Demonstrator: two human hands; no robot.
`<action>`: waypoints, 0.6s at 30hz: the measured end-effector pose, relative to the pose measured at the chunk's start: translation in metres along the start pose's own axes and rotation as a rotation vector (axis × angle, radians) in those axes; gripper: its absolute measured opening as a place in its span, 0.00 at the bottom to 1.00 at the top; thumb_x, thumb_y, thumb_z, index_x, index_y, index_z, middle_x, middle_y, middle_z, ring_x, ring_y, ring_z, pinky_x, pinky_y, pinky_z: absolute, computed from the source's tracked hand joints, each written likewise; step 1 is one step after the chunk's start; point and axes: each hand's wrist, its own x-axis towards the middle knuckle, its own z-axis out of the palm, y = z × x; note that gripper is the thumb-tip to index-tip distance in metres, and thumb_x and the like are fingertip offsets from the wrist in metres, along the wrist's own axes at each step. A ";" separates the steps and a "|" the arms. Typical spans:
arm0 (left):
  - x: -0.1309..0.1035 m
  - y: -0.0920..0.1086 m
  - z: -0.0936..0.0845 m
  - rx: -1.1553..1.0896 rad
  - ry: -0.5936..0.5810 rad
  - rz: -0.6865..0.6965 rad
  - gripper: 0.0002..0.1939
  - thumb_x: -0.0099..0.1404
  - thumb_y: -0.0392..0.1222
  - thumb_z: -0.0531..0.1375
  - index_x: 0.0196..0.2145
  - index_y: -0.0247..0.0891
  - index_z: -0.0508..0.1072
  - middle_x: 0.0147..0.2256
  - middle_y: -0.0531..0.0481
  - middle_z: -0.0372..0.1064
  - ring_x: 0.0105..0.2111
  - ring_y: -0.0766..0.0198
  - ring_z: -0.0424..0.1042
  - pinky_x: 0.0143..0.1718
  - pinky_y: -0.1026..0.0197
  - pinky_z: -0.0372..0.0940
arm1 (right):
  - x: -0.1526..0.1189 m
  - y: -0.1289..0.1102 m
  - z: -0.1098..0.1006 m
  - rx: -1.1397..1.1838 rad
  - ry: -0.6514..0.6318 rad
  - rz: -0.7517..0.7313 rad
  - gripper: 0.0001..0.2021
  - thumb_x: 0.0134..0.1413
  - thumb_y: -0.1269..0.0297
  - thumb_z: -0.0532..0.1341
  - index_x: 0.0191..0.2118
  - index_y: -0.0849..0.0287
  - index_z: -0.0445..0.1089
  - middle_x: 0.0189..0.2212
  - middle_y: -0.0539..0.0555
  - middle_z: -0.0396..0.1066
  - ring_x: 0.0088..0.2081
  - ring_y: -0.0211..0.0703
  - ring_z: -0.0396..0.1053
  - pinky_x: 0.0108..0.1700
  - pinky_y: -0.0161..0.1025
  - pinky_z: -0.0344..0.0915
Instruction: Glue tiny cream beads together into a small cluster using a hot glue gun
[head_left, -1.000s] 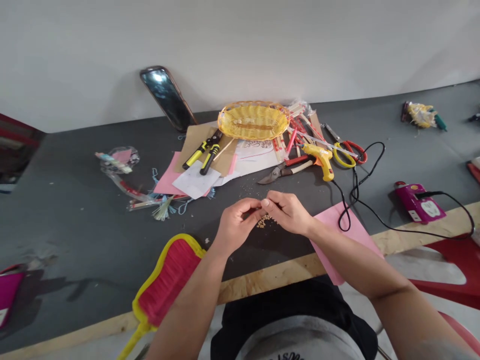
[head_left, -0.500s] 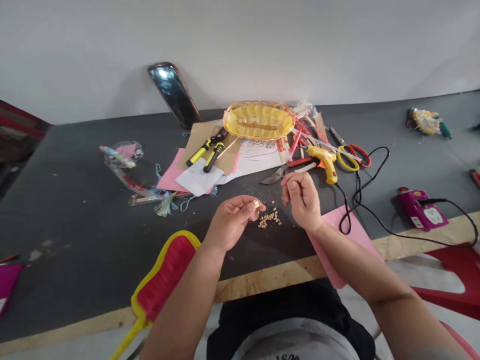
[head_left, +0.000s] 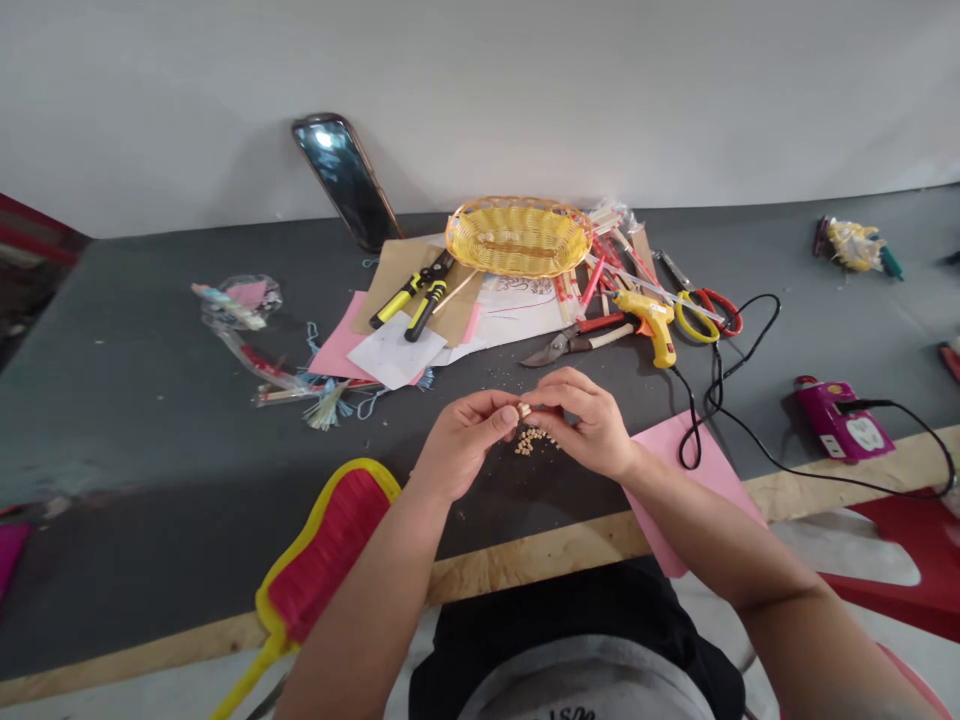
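Above the worktop (head_left: 150,400) the left hand (head_left: 461,445) and right hand (head_left: 589,420) meet. Both grips are pinched closed on one bead (head_left: 524,410). It is held just over the bead pile (head_left: 534,440).

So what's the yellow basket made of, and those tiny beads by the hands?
The yellow basket looks like woven plastic or dyed wicker: glossy strands in an open weave, too far to tell which. The beads look like pale wood, matte and tan, though they are too small to be sure. The left hand and right hand pinch one bead between them.
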 end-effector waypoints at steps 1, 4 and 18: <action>0.000 0.001 0.000 0.006 0.008 0.006 0.18 0.49 0.54 0.75 0.31 0.38 0.83 0.25 0.52 0.73 0.26 0.69 0.66 0.30 0.65 0.60 | 0.000 0.000 0.000 -0.022 -0.001 -0.006 0.07 0.62 0.69 0.64 0.45 0.56 0.77 0.37 0.55 0.75 0.40 0.41 0.75 0.43 0.36 0.75; 0.000 0.001 0.001 0.034 0.010 0.001 0.16 0.49 0.51 0.76 0.30 0.38 0.82 0.25 0.53 0.72 0.26 0.70 0.65 0.30 0.66 0.59 | -0.001 0.002 0.001 -0.065 -0.012 -0.019 0.08 0.63 0.70 0.63 0.45 0.55 0.78 0.37 0.55 0.75 0.39 0.40 0.76 0.43 0.36 0.75; -0.003 -0.001 0.001 -0.029 -0.070 0.017 0.17 0.49 0.51 0.76 0.32 0.38 0.84 0.28 0.47 0.77 0.28 0.67 0.68 0.33 0.62 0.63 | -0.001 -0.003 -0.006 0.057 -0.029 0.110 0.12 0.69 0.57 0.58 0.35 0.56 0.72 0.28 0.52 0.74 0.30 0.39 0.72 0.34 0.37 0.69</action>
